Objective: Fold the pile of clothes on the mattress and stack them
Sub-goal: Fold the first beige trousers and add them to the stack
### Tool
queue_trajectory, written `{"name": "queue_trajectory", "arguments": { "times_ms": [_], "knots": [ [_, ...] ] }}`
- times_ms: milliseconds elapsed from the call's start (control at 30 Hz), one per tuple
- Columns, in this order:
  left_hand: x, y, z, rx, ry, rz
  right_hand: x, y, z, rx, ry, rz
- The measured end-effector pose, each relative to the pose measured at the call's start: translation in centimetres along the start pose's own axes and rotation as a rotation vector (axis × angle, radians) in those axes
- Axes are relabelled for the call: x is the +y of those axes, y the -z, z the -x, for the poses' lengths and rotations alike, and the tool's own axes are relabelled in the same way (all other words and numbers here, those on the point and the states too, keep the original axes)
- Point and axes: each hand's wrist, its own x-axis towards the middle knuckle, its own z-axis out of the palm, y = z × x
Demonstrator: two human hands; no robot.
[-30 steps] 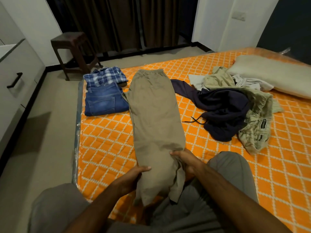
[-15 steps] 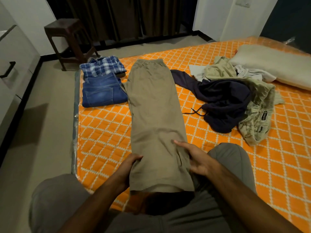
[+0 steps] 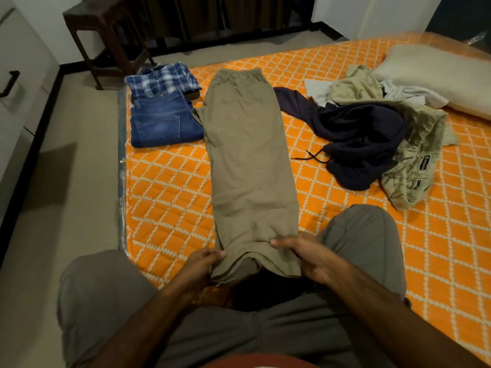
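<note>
Khaki trousers (image 3: 247, 160) lie lengthwise down the orange mattress (image 3: 170, 197), folded leg on leg, waistband at the far end. My left hand (image 3: 202, 264) pinches the left corner of the cuffs and my right hand (image 3: 305, 253) grips the right corner, near my knees. Folded blue jeans (image 3: 162, 123) lie left of the trousers, with a folded blue plaid shirt (image 3: 162, 81) just behind them. The unfolded pile sits to the right: a dark navy hoodie (image 3: 364, 139), pale green garments (image 3: 414, 166) and a white one (image 3: 414, 92).
A pale pillow (image 3: 435, 73) lies at the far right behind the pile. A dark wooden stool (image 3: 106, 35) stands on the floor beyond the mattress corner. A white cabinet (image 3: 18, 83) with a black handle lines the left wall. My grey-trousered knees flank the cuffs.
The bunched cuff end was spread flat. Both hands slid from the sides of the trouser legs down to the cuff corners and now grip them.
</note>
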Motion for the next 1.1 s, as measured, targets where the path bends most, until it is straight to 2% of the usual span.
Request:
{"name": "queue_trajectory", "arguments": {
  "times_ms": [100,200,300,400,533,633,700,867,933,1033,1100],
  "knots": [
    [0.4,-0.1,0.4,-0.008,-0.014,0.146,0.2,-0.3,0.4,-0.010,0.047,-0.040],
    [1.4,0.0,1.0,-0.071,-0.065,0.212,-0.4,-0.5,0.9,-0.115,-0.062,-0.132],
    [2.8,0.0,1.3,-0.086,-0.107,0.022,-0.8,-0.8,0.7,-0.134,-0.108,-0.131],
    [3.5,0.6,0.9,-0.098,-0.134,-0.264,-1.0,-0.7,-0.1,-0.059,-0.025,-0.028],
    [2.5,1.8,-0.1,-0.110,-0.123,-0.359,-0.7,-0.1,-1.0,0.048,0.088,0.097],
    [1.7,1.6,-0.3,-0.145,-0.085,-0.269,-0.4,-0.1,-1.2,0.056,0.065,0.065],
    [1.4,1.5,-0.4,-0.109,-0.079,-0.202,-0.4,-0.2,-1.4,0.041,0.051,0.041],
    [1.3,1.7,0.3,-0.028,-0.116,-0.321,-1.1,-0.4,-1.6,0.020,0.026,-0.022],
    [1.5,1.7,0.4,-0.074,-0.160,-0.276,-1.7,-0.5,-1.6,0.058,0.049,0.046],
    [2.3,0.9,0.7,-0.155,-0.188,-0.182,-2.9,-0.3,-1.7,0.115,0.155,0.274],
    [2.7,0.4,0.5,-0.166,-0.198,-0.058,-3.8,0.0,-1.5,0.072,0.132,0.251]
  ]
}}
